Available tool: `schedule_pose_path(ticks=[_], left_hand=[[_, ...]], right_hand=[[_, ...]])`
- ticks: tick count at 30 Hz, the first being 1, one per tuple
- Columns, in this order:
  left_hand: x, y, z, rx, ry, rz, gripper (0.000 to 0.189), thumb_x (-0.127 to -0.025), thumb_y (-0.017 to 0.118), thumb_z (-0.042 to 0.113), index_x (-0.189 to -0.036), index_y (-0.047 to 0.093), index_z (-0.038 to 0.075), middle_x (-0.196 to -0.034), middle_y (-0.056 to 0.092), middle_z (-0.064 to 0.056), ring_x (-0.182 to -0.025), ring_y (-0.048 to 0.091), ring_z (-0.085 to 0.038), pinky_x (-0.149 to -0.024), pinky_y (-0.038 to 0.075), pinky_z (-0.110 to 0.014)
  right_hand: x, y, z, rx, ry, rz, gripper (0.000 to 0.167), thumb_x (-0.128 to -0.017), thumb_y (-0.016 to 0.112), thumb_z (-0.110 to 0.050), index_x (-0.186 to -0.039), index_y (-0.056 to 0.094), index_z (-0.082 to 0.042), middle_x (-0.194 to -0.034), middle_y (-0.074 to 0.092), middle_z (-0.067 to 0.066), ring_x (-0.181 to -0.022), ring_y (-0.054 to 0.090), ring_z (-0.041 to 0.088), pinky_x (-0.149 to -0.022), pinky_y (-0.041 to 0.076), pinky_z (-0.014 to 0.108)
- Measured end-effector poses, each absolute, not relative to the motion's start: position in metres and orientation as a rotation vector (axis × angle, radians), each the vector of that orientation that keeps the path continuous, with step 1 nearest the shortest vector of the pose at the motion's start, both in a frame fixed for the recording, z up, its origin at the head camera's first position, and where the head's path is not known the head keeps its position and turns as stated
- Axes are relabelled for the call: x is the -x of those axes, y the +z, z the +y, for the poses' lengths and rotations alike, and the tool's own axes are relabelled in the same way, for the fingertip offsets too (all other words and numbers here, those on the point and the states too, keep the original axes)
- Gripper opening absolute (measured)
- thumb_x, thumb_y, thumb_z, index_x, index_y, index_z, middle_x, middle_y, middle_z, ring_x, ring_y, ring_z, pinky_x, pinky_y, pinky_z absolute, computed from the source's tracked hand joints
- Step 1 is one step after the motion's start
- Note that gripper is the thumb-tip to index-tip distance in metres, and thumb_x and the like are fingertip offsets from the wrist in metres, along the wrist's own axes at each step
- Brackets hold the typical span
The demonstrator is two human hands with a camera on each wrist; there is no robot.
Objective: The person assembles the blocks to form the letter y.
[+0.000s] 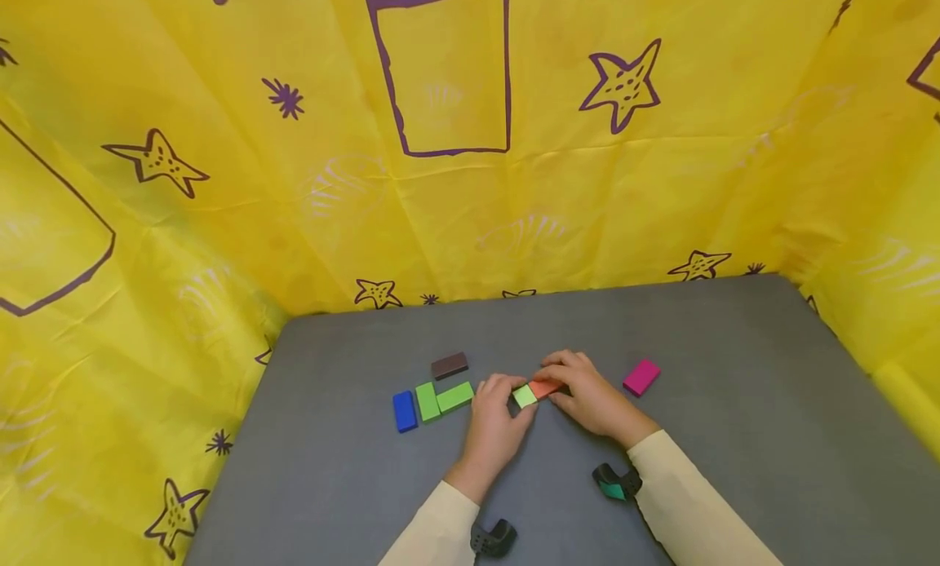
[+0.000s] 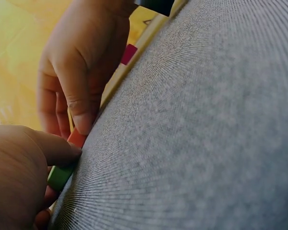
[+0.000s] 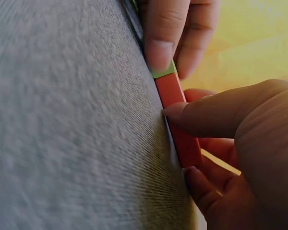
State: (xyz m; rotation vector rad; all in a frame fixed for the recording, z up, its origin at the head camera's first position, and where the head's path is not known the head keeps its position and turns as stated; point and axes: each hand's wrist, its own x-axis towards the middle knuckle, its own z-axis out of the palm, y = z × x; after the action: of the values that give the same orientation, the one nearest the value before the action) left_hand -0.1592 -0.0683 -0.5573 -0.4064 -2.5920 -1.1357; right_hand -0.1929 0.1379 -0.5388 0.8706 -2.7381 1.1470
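In the middle of the grey table (image 1: 330, 484), my left hand (image 1: 495, 431) pinches a light green block (image 1: 525, 396) between thumb and fingers. My right hand (image 1: 595, 399) grips an orange-red block (image 1: 543, 387), thumb on the near side and fingers on the far side. The two blocks lie end to end on the tabletop; in the right wrist view the red block (image 3: 170, 88) meets the green block (image 3: 164, 70) at its short end. Part of each block is covered by fingers.
Left of the hands lie two green blocks, one upright in view (image 1: 427, 402) and one slanted (image 1: 455, 398), touching. A blue block (image 1: 405, 412) stands beside them, and a dark brown block (image 1: 450, 366) lies behind. A magenta block (image 1: 642, 378) is at right. Yellow cloth (image 1: 455, 215) surrounds the table.
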Motion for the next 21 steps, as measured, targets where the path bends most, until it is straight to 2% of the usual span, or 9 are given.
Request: schedule_pose_path(ticks=[6, 21], left_hand=[[0.159, -0.558, -0.066, 0.397, -1.123, -2.605, 0.031, -0.089, 0.093, 0.01, -0.115, 0.077, 0.007, -0.112, 0.067, -0.003, -0.101, 0.058, -0.022, -0.09, 0.046, -0.046], [0.16, -0.558, -0.054, 0.3, -1.079, -2.584, 0.028, -0.087, 0.094, 0.017, -0.108, 0.077, 0.009, -0.105, 0.064, -0.002, -0.093, 0.054, -0.02, -0.081, 0.041, -0.04]], right_hand=[[0.192, -0.545, 0.139, -0.789, 1.359, -2.68, 0.041, -0.097, 0.078, 0.007, -0.136, 0.072, -0.004, -0.141, 0.06, 0.015, -0.132, 0.054, 0.042, -0.108, 0.045, 0.063], [0.195, -0.557, 0.143, -0.699, 1.514, -2.564, 0.041, -0.099, 0.076, 0.007, -0.138, 0.072, -0.005, -0.138, 0.065, 0.007, -0.128, 0.061, 0.031, -0.108, 0.047, 0.054]])
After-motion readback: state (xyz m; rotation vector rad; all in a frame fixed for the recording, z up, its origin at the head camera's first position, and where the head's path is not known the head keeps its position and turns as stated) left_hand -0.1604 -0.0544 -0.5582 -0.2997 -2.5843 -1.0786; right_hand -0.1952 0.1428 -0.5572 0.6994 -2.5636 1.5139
